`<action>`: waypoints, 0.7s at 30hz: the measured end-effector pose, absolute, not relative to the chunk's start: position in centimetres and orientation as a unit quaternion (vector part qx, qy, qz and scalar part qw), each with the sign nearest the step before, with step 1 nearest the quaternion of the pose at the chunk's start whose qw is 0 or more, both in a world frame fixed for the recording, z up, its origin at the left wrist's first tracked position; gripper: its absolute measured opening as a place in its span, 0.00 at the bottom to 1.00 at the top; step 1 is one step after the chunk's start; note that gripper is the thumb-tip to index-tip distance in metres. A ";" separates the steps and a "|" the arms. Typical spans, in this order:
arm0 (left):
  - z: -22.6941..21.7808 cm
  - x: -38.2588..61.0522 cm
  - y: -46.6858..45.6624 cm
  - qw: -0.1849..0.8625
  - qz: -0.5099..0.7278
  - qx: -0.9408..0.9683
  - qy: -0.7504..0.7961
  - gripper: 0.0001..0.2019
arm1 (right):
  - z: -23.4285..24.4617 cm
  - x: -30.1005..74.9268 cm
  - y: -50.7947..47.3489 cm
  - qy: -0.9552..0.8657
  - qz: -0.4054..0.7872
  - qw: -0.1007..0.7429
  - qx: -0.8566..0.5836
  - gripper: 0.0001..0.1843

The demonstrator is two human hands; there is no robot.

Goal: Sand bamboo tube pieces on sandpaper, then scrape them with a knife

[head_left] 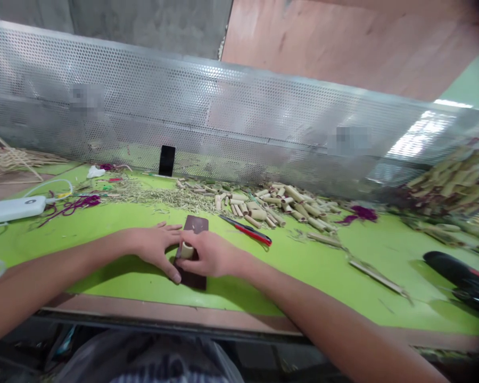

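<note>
My right hand [209, 253] is closed round a short pale bamboo tube [187, 250] and holds it end-down on a dark brown sheet of sandpaper [195, 224] that lies on the green table top [115, 223]. My left hand [156, 246] lies flat with its fingers spread, pressing the left edge of that sheet. Both forearms reach in from the near edge of the table.
A red-handled knife [247, 230] lies just right of the sheet. Beyond it is a pile of cut bamboo tubes [271, 205] and shavings. A white power strip [11, 208] sits far left, a black tool [463, 276] far right, a perforated metal wall [223, 122] behind.
</note>
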State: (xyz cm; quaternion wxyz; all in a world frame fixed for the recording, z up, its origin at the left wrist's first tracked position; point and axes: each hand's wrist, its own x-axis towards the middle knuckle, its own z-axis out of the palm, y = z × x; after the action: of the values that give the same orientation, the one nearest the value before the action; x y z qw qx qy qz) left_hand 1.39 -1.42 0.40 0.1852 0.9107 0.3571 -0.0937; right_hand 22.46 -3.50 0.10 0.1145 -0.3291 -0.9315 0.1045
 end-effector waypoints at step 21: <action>0.2 1.5 -1.4 0.195 -0.094 0.907 0.362 0.61 | 0.5 23.2 -3.1 -0.898 0.086 0.109 -0.417 0.12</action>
State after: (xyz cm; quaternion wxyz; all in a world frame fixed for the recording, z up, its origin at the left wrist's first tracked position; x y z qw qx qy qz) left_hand 1.54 -1.39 0.20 0.1946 0.9067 0.3621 -0.0942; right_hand 23.20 -3.08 0.47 0.1093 -0.4166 -0.8983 0.0865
